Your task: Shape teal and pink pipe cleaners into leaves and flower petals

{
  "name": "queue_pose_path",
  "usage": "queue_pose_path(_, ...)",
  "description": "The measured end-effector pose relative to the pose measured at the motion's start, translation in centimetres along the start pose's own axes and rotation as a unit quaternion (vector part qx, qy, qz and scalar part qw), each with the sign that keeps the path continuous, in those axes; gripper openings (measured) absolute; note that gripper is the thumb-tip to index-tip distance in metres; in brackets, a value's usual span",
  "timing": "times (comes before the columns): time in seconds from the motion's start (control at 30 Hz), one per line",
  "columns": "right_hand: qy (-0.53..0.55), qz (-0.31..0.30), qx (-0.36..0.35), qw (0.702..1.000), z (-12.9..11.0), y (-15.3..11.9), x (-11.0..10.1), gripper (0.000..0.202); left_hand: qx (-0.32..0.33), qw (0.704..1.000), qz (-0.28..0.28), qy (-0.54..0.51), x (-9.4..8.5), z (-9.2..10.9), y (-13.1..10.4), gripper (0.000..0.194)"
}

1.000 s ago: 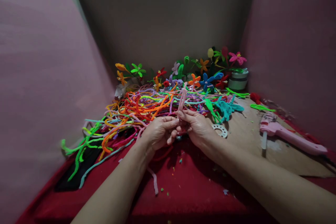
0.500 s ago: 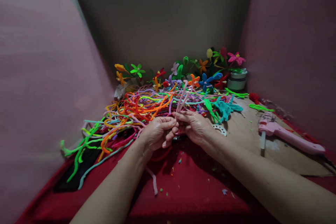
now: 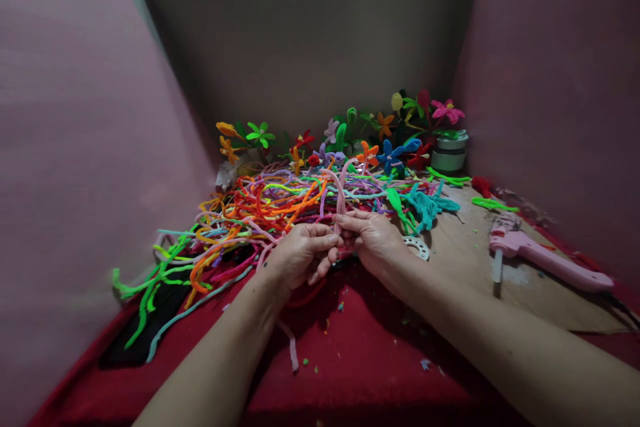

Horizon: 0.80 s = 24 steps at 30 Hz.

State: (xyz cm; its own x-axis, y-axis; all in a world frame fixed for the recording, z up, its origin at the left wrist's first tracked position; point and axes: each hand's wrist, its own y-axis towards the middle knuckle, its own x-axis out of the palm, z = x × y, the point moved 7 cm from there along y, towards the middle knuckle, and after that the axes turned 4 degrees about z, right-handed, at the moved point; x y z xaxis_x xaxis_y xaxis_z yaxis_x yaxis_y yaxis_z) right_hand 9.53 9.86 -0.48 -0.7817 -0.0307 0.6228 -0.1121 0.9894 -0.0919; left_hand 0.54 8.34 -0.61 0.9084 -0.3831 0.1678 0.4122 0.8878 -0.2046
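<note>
Pale pink pipe cleaners [image 3: 341, 192] stand upright between my two hands, their tops curling apart. My left hand [image 3: 309, 252] pinches them low down, thumb and forefinger pressed together. From the other side my right hand [image 3: 373, 235] grips the same pipe cleaners with thumb and fingertips. The lower ends are hidden by my fingers. Just behind the hands spreads a large tangled heap of pipe cleaners [image 3: 280, 203] in many colours. One pink pipe cleaner end [image 3: 293, 353] hangs out below my left forearm.
Pipe-cleaner flowers [image 3: 393, 155] line the back by a white pot [image 3: 449, 152]. On the brown board [image 3: 463, 260] at right lies a pink glue gun [image 3: 545, 257]. A white ring with holes [image 3: 417, 248] and teal pipe cleaners [image 3: 427, 207] are near my right hand. Scraps dot the red cloth [image 3: 365, 360].
The tops of the pink pipe cleaners have shifted, one now bending left and another right, crossing lower down. Both hands stay close together in nearly the same place.
</note>
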Motion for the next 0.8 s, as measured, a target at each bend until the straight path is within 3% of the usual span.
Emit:
queue_pose_path(0.23,-0.005,-0.035,0.010,0.999,0.3,0.0,0.4,0.019,-0.012,1.000,-0.013,0.009,-0.1,-0.3,0.0,0.017)
queue_pose_path(0.37,-0.026,-0.038,0.013,0.999,0.4,0.1,0.3,0.019,-0.010,0.996,0.010,0.090,-0.6,0.4,-0.5,0.020)
queue_pose_path(0.47,-0.044,-0.038,0.004,0.998,0.4,0.2,0.2,0.021,0.049,0.985,0.081,0.143,-1.6,2.1,-0.8,0.022)
queue_pose_path(0.57,-0.075,-0.060,0.020,0.995,0.9,0.1,0.5,0.024,0.120,0.978,0.121,0.120,-2.0,3.6,-1.0,0.025)
queue_pose_path(0.8,-0.096,-0.090,0.035,0.991,1.3,-0.2,0.8,0.024,0.125,0.988,0.075,0.058,-1.9,3.2,-0.7,0.022)
